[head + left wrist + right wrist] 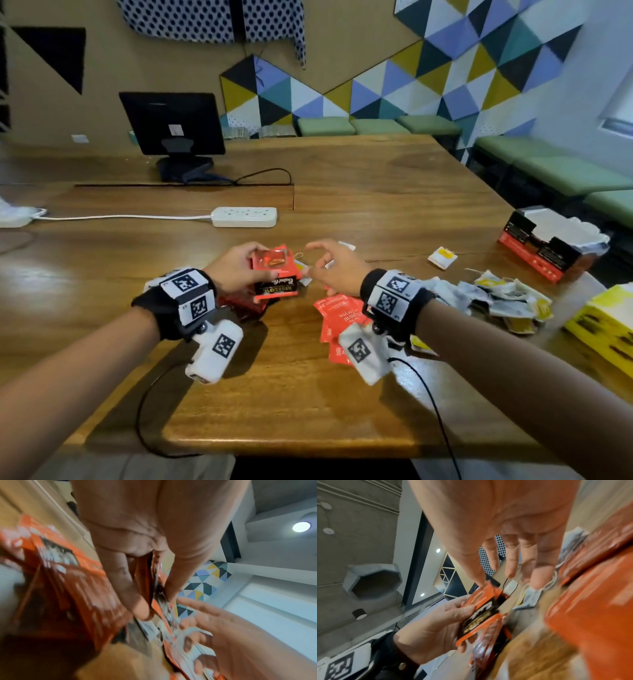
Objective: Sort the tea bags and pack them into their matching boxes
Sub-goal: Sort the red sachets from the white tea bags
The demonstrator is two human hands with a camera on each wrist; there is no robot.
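A person's left hand (236,265) grips a small stack of red tea packets (275,274) between thumb and fingers above a wooden table (376,192), apparently squaring them for packing. The right hand (334,265) hovers just beside the stack, fingers loosely curved and holding nothing, seemingly ready to add or straighten a packet. More red packets (337,315) lie under the right wrist; white and yellow tea bags (496,298) are heaped farther right, between a red and black box (541,246) and a yellow box (603,325).

Two boxes: red-black box (544,248), yellow box (606,329); one power strip (244,216).
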